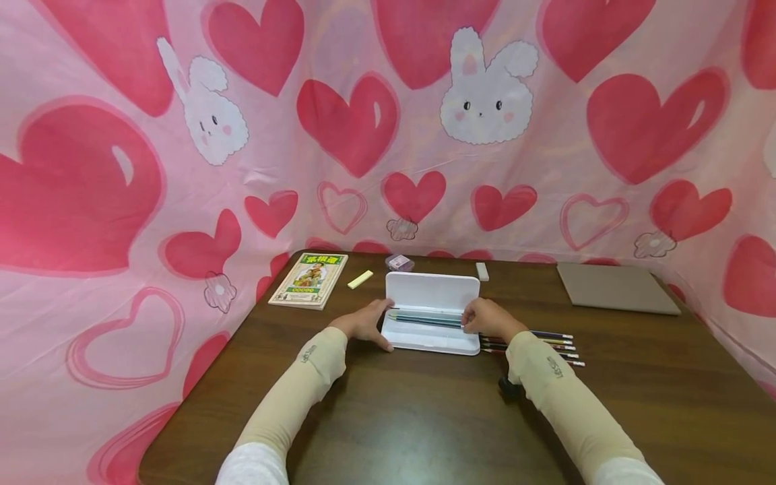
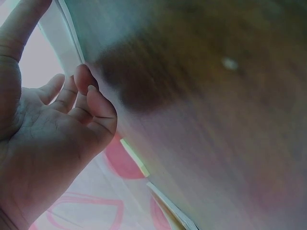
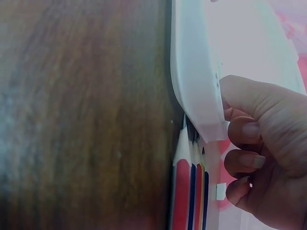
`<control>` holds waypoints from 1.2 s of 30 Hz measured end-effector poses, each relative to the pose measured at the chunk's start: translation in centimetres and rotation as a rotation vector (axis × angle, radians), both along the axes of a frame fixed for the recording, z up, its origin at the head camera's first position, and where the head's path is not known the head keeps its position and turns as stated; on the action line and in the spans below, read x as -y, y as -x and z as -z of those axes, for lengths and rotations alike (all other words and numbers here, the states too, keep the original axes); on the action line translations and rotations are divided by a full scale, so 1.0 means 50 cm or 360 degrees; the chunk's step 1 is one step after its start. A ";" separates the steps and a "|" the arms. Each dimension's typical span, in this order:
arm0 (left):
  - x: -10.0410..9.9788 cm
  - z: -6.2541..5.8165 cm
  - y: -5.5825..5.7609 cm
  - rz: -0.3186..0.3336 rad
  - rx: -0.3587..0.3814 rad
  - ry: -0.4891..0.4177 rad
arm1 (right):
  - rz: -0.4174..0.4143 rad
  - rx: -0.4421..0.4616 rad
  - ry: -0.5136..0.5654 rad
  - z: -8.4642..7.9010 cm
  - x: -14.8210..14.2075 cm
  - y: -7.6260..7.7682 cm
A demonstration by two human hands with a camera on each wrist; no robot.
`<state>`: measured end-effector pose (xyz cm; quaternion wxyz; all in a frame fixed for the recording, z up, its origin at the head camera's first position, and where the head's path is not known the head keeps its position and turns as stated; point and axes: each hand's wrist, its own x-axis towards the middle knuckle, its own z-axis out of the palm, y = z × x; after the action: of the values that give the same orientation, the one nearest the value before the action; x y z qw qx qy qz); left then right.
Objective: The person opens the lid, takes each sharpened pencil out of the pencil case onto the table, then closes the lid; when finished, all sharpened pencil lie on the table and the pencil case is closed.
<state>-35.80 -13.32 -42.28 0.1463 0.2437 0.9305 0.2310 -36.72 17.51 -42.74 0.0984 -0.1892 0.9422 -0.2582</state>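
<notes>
A white pencil case lies with its lid raised at the back. Dark pencils lie lengthwise inside it. My left hand grips the case's left end, thumb at the near corner and fingers towards the hinge. Over the right end, my right hand pinches the pencils' right end with curled fingers; the case wall hides the fingertips in the right wrist view. Several loose pencils lie in a row right of the case, partly under the right forearm. Their sharpened points face the case wall.
Behind the case are a small purplish box and a white block. A pale yellow bar and a book lie at back left. A flat grey panel lies at back right. A heart-patterned curtain hangs behind the table.
</notes>
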 end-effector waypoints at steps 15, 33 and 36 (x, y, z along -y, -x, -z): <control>-0.006 0.003 0.000 0.0017 -0.0002 0.0006 | -0.0100 -0.0103 0.0134 0.001 -0.019 -0.013; -0.001 0.005 0.002 -0.0003 0.0025 -0.0006 | -0.0059 -0.0148 0.0376 -0.025 -0.096 -0.052; -0.001 0.005 0.005 0.0017 -0.0003 -0.0011 | -0.0023 -0.0174 0.0366 -0.033 -0.122 -0.058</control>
<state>-36.06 -13.28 -42.54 0.1458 0.2495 0.9285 0.2331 -33.80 23.60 -41.10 0.0264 -0.2199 0.9090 -0.3530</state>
